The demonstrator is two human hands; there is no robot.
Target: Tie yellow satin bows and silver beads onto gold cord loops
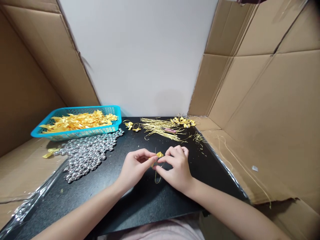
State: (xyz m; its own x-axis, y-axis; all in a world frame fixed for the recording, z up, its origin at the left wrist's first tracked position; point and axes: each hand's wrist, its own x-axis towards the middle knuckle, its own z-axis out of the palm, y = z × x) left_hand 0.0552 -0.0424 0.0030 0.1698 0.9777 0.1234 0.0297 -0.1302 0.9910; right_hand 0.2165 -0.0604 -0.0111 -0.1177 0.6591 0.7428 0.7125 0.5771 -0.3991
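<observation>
My left hand [135,166] and my right hand [176,168] meet over the middle of a black table [130,196]. Both pinch a small yellow ribbon bow [159,154] between their fingertips. A thin gold string [157,178] hangs from the bow and loops down onto the black surface between my hands. The fingers of both hands are curled closed around the bow.
A turquoise basket [110,109] of yellow ribbon bows [77,121] stands at the back left. A heap of silver beads [87,153] lies beside it. Loose gold strings [160,128] and finished bows [183,121] lie at the back. Cardboard walls [270,100] enclose both sides.
</observation>
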